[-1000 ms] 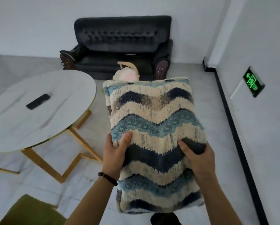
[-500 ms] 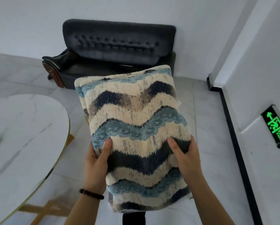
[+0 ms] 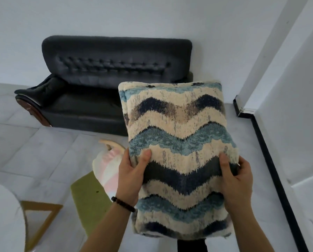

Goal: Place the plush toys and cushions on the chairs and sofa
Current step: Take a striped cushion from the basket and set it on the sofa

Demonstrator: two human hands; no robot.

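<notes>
I hold a large cushion (image 3: pixel 179 135) with cream, blue and navy zigzag stripes upright in front of me. My left hand (image 3: pixel 132 171) grips its left edge, thumb on the front. My right hand (image 3: pixel 237 177) grips the right edge the same way. A black tufted leather sofa (image 3: pixel 90 77) stands against the far wall, its right end hidden behind the cushion. Its seat shows nothing on it. A pink and white plush toy (image 3: pixel 107 164) lies on a green chair (image 3: pixel 86 195) with a wooden back, just left of my left hand.
The rim of a white round table (image 3: pixel 5 215) with gold wooden legs (image 3: pixel 41 220) fills the lower left corner. A white wall with black skirting (image 3: pixel 271 170) runs along the right. Grey tiled floor lies between me and the sofa.
The sofa has grown larger and closer in view. The cushion has shifted right in the view, still held in both hands, uncovering the plush toy and green chair. The table has slid to the lower left.
</notes>
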